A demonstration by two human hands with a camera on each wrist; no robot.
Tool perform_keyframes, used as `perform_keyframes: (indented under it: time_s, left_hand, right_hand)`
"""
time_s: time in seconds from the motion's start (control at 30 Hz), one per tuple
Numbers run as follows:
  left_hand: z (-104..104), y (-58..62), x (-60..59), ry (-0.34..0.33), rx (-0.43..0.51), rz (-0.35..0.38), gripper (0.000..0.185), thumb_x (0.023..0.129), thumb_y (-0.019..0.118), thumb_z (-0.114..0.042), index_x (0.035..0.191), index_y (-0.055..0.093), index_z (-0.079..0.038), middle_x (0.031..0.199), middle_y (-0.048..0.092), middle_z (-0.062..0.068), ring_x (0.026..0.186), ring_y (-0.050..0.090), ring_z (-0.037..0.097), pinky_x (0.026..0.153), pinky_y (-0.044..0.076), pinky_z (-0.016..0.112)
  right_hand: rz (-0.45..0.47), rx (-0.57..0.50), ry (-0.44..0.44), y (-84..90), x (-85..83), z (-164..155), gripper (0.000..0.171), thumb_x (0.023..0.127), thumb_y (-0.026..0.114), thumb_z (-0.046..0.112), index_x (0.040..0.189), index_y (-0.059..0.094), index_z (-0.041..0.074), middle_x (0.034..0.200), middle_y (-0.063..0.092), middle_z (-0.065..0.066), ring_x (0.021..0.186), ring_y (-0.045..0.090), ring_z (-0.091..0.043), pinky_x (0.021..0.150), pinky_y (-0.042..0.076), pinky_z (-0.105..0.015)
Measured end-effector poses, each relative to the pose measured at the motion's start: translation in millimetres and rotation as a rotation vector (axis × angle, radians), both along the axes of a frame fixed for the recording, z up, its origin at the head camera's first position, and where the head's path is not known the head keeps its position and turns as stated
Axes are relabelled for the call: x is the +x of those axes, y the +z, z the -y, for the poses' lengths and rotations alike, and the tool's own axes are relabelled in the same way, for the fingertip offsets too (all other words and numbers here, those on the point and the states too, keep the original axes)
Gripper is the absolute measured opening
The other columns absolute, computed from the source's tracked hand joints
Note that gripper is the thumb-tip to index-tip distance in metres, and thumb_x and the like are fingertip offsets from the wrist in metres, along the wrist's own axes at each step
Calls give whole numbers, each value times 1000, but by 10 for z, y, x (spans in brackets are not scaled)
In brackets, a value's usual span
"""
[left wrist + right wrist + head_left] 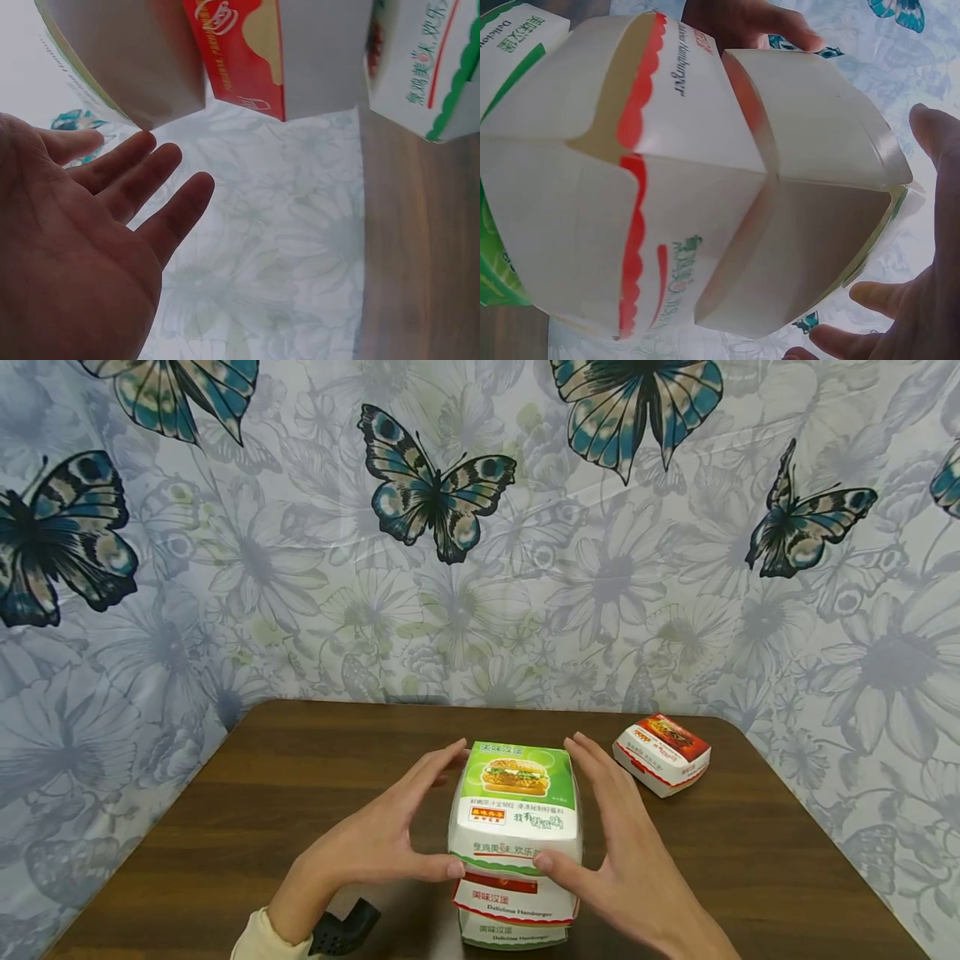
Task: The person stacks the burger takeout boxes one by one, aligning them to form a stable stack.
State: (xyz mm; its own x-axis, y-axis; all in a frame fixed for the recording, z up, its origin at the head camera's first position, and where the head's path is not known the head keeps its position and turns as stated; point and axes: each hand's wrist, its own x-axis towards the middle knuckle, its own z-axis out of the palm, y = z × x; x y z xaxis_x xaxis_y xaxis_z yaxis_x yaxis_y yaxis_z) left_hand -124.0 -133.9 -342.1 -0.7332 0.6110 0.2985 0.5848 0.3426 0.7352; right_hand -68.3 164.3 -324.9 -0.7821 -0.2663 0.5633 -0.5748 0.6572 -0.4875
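Observation:
Three paper hamburger boxes stand stacked near the front of the table. On top is a green-and-white burger box (517,814), beneath it a red-and-white burger box (517,902), and lowest another green-and-white box (513,933). My left hand (382,831) is beside the top box, its thumb tip by the lower left corner. On the other side is my right hand (626,852), with its thumb in front of the box's near face. Both wrist views show the fingers spread and mostly straight around the top box; neither hand grips it.
A smaller red-and-white burger box (662,754) sits at the back right of the brown wooden table (300,768). Behind the table hangs a butterfly-and-flower patterned cloth (510,610). A black strap device (347,927) shows at the left wrist.

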Motion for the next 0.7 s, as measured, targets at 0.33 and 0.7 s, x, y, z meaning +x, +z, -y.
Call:
perform_keyframes:
  time_s: [0.33,0.7]
  left_hand:
    - [-76,95,-6,5,-2,22,110,79,85,-43,163,14,-45,166,20,-18,147,37,24,110,39,67]
    - [-161,179,-46,-31,23,8,107,81,82,-46,163,13,-45,166,21,-17,144,38,17,109,40,64]
  right_hand:
    - [-22,-52,25,81,-42,-51,96,82,80,35,163,29,29,167,30,3,154,26,-24,113,30,-65]
    - [-93,-92,5,156,-96,-156,89,87,76,36,163,30,28,165,35,1,152,31,-21,118,27,-27]
